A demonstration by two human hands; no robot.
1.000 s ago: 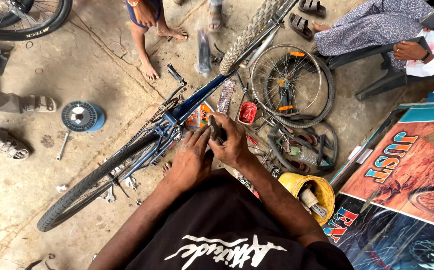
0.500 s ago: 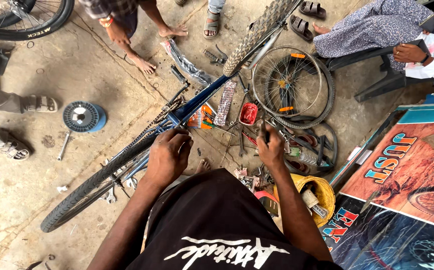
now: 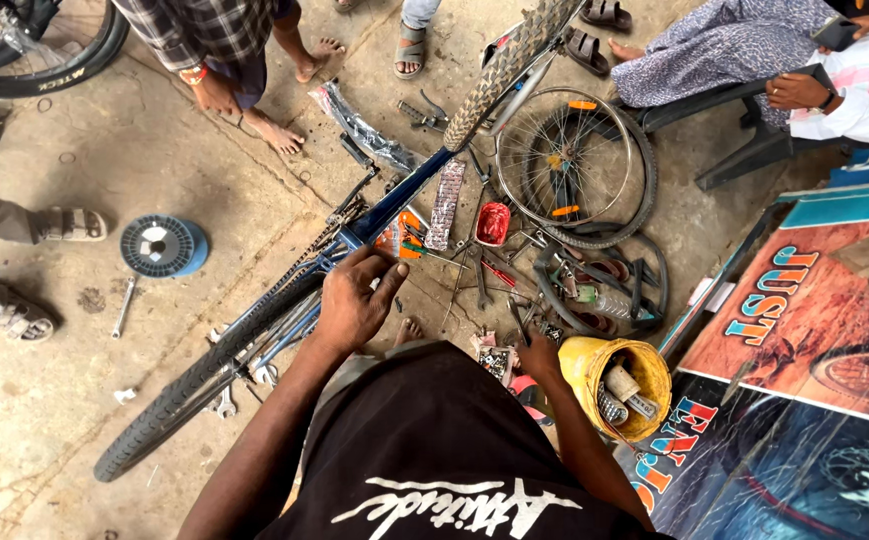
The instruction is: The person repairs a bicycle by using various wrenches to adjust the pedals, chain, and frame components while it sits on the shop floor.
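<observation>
A blue cable spool (image 3: pixel 162 246) sits on the concrete, a small spanner (image 3: pixel 123 307) just beside it; a loose spoked wheel (image 3: pixel 576 165) lies flat near a red dish (image 3: pixel 492 224); a yellow bucket (image 3: pixel 594 368) holds metal parts; bright posters (image 3: pixel 804 330) line the right edge.

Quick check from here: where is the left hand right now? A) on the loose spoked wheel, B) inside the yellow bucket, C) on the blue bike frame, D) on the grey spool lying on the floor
C: the left hand rests on the blue bike frame, away from the yellow bucket and the grey spool.
</observation>
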